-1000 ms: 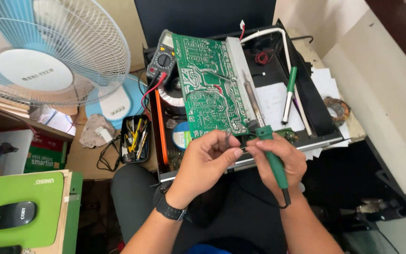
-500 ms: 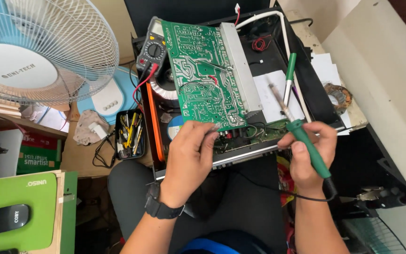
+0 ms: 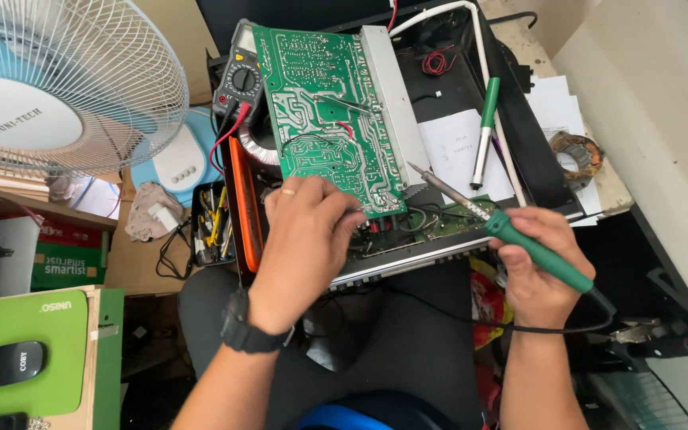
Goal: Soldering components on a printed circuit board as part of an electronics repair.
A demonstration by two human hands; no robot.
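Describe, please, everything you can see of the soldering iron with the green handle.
The soldering iron has a green handle that looks like plastic, a slim metal shaft and a pointed tip. A black cord runs from its rear end. The right hand grips the handle, with the iron tilted and its tip pointing up and left, close to the lower right edge of the green circuit board. Whether the tip touches anything cannot be told.

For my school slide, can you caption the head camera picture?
Left hand steadies a green circuit board while the right hand holds a green-handled soldering iron.
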